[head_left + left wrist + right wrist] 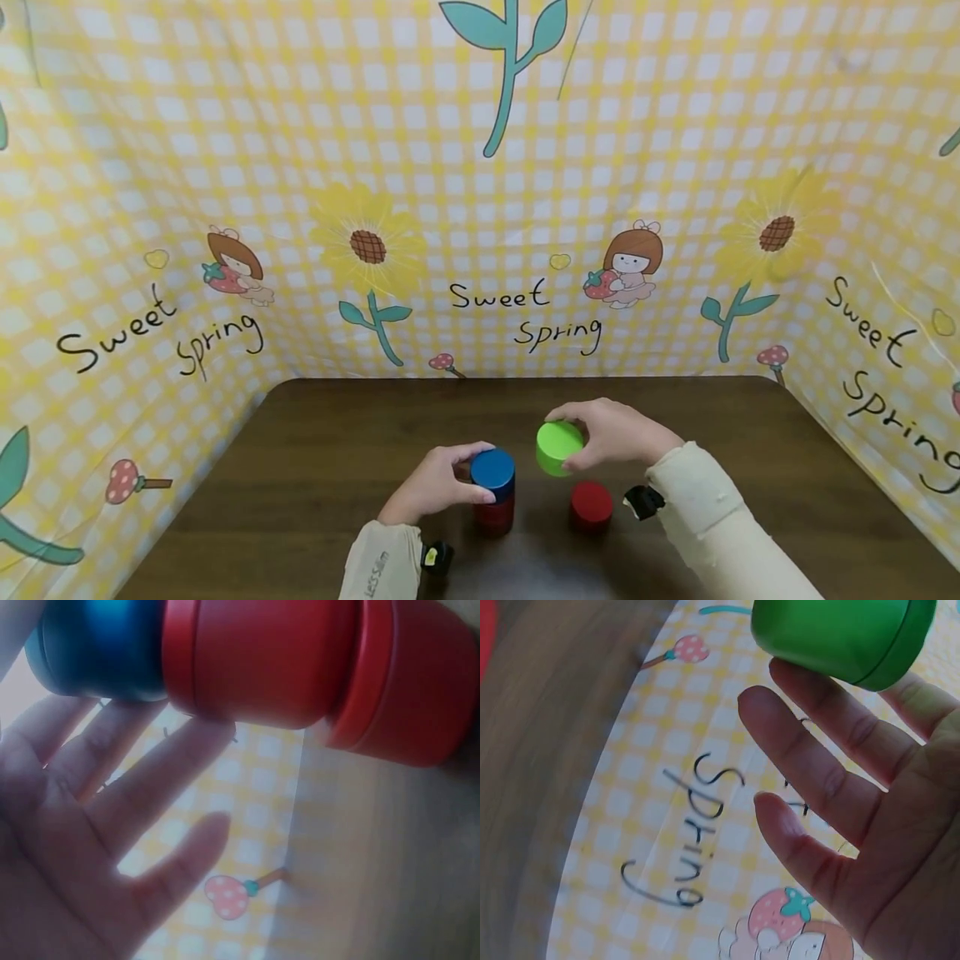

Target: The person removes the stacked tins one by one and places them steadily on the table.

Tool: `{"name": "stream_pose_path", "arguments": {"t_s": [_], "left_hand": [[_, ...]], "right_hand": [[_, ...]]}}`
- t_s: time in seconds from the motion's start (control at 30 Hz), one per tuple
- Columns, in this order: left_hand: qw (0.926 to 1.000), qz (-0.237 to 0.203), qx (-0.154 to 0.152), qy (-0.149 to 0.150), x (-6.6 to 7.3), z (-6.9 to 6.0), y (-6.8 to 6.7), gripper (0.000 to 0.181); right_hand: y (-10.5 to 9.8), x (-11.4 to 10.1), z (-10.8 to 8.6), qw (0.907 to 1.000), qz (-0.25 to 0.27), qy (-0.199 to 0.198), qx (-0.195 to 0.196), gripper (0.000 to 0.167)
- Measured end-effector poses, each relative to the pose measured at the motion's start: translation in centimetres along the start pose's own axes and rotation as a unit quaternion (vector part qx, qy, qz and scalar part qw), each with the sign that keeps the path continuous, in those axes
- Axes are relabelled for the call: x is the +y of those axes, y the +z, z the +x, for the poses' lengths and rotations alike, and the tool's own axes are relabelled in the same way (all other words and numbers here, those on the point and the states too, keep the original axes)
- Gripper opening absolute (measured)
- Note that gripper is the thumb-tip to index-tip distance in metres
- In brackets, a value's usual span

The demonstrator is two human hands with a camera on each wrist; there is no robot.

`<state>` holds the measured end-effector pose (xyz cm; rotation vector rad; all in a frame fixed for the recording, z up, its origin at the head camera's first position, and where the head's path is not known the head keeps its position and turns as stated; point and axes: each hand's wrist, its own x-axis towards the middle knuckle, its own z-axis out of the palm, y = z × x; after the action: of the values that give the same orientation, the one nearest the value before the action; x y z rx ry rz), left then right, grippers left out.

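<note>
My left hand [435, 485] holds a blue round container [493, 468] between thumb and fingers. It tops a stack, with red containers [493, 518] below. Two red ones, the lower slightly out of line, show under the blue in the left wrist view, where a fingertip lies by the upper red container [270, 660]. Above the table, my right hand [618, 432] grips a bright green round container [558, 447] by its sides; the right wrist view shows part of this green container [840, 637]. Below it, a separate red container [591, 504] stands on the table, right of the stack.
The dark wooden table [360, 417] has rounded far corners. A yellow-and-white checked cloth [420, 108] with printed flowers and lettering hangs behind it and along both sides. A black strap piece [643, 502] juts from the right sleeve, another [437, 557] from the left.
</note>
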<state>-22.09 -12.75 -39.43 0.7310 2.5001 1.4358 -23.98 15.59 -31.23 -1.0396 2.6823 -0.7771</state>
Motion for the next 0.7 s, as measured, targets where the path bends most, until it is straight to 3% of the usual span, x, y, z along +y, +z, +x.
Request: {"name": "stream_pose_path", "arguments": {"t_s": [0.33, 0.7], "left_hand": [[0.9997, 0.026, -0.001, -0.005, -0.1, 0.2, -0.5, 0.061], [0.9993, 0.033, -0.007, -0.018, -0.2, 0.1, -0.1, 0.062]], "right_hand": [[-1.6, 2.3, -2.7, 0.9999, 0.002, 0.012, 0.012, 0.052], [-2.2, 3.7, -5.6, 0.9979, -0.014, 0.063, 0.008, 0.053]]}}
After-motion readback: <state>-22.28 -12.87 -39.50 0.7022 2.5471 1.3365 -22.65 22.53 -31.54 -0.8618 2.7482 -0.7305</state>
